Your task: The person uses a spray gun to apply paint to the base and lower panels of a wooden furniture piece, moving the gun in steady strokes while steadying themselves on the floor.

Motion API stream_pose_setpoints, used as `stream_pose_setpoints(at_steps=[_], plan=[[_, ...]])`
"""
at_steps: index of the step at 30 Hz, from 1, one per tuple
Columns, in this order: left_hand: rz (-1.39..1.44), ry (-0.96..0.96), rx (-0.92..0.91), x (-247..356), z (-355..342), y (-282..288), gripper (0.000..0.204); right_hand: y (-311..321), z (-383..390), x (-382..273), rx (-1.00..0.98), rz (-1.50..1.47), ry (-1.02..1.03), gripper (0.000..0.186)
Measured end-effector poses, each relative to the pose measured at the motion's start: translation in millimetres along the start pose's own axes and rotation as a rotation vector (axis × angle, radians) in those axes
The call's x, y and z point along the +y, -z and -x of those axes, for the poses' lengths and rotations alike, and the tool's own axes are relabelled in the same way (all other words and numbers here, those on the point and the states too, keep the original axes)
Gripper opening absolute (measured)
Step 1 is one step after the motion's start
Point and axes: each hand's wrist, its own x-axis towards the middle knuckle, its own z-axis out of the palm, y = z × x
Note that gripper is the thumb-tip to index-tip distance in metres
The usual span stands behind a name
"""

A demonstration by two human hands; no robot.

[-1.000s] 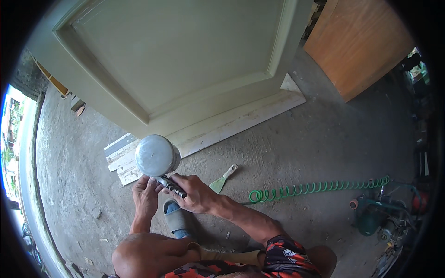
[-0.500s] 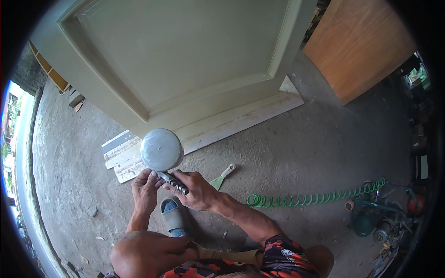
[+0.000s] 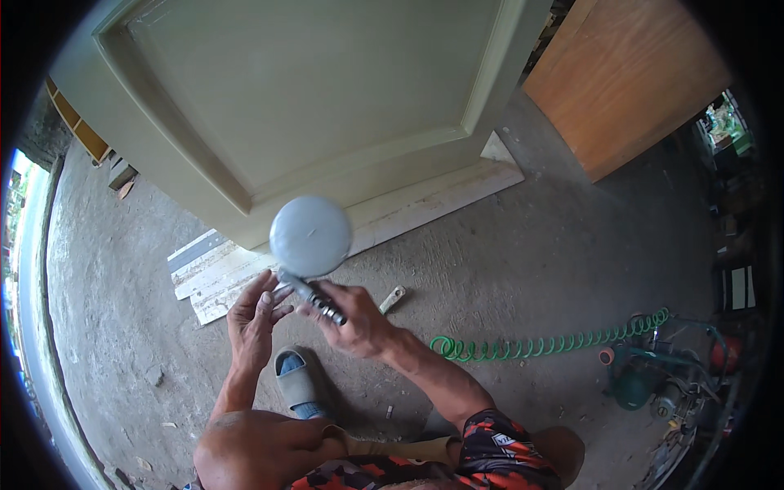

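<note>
A paint spray gun [image 3: 304, 292] with a round whitish cup [image 3: 310, 236] on top is gripped in my right hand [image 3: 359, 322], whose fingers wrap its handle. Beside the gun's front end is my left hand [image 3: 253, 320], its thumb and fingers apart; whether a fingertip touches the gun I cannot tell. Just beyond both hands stands a large beige panelled door [image 3: 310, 98]. Its lower edge is at pale boards [image 3: 433, 196] lying on the floor. The cup covers part of the door's bottom edge.
Right of my hand a putty knife [image 3: 394, 299] lies on the concrete floor [image 3: 523, 261]. A green coiled air hose [image 3: 531, 349] runs right to a green air compressor [image 3: 635, 385]. An orange-brown wooden panel [image 3: 625, 90] stands at the far right. My slippered foot [image 3: 296, 380] is below my hands.
My right hand has raised the spray gun slightly away from me and to the right. My left fingers have come off the gun's front and spread apart.
</note>
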Motion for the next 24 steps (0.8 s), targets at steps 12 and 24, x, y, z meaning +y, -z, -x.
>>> stream_pose_setpoints(at_steps=[12,24], plan=[[-0.539,0.128,-0.078,-137.9,53.0,77.7,0.016,222.5,-51.8,-11.3,0.649,0.540,-0.156,0.028],[-1.137,-0.349,-0.438,-163.8,89.0,77.1,0.024,281.3,-111.5,-32.4,0.866,0.208,-0.185,0.026]])
